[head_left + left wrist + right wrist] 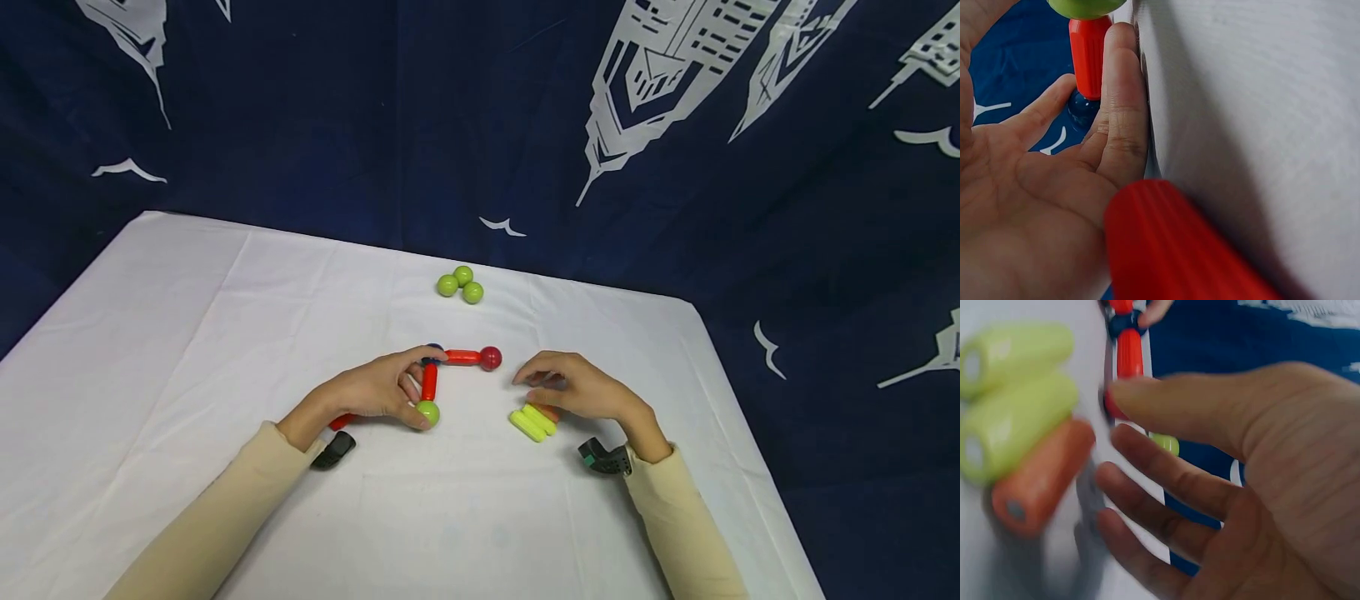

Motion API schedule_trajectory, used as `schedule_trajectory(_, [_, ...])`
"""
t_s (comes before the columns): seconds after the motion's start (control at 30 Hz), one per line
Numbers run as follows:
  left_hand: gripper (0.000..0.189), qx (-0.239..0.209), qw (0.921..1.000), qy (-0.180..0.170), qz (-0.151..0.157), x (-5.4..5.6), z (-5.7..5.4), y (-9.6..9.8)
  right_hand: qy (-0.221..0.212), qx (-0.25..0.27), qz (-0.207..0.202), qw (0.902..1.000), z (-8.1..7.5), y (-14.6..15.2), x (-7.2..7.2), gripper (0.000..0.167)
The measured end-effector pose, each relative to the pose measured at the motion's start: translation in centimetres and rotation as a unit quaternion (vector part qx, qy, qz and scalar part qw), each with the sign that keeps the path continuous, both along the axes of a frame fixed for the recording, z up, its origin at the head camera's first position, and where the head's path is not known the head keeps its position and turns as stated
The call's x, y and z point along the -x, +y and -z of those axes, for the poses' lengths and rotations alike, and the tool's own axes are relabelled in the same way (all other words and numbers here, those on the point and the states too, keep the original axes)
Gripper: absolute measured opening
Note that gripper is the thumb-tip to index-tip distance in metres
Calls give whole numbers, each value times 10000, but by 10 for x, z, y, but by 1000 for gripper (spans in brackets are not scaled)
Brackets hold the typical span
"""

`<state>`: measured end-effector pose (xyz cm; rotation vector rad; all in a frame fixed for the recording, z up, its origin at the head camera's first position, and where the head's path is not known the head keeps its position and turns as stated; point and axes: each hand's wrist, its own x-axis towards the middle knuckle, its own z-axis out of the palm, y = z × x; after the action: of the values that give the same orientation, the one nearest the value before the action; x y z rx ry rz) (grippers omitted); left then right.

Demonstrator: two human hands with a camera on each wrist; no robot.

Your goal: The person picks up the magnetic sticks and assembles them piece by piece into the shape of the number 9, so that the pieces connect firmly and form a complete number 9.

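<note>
My left hand holds a corner-shaped piece of toy rods and balls, thumb at the green ball and index finger at the dark blue ball. A red rod joins these two balls. Another red rod runs from the blue ball to a red ball. Under the left wrist lies one more red rod, partly hidden. My right hand, fingers loosely bent and holding nothing, hovers beside two yellow rods and an orange rod with grey end discs.
Three green balls sit together toward the back of the white-covered table. Behind the table hangs a dark blue curtain with white building prints. Each wrist wears a small black device.
</note>
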<state>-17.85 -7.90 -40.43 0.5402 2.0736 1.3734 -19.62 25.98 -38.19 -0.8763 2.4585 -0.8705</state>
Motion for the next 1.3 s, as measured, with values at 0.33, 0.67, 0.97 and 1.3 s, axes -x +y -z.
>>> schedule_trajectory(0.33, [87,70,10000,9,38,0,-1,-2,-961,60,-104,9953,3,19,6,20])
schedule_trajectory(0.67, [88,144,9998,162,28,-2,-4,0,-60,-206,92,9997,4,14,4,25])
schedule_trajectory(0.97, [88,202,9993,314,75,-2,-4,0,277,-504,463,9973,5,12,6,33])
schedule_trajectory(1.3, [83,348,9989,297,122,-1,-4,-2,777,-218,242,9964,13,-2,3,22])
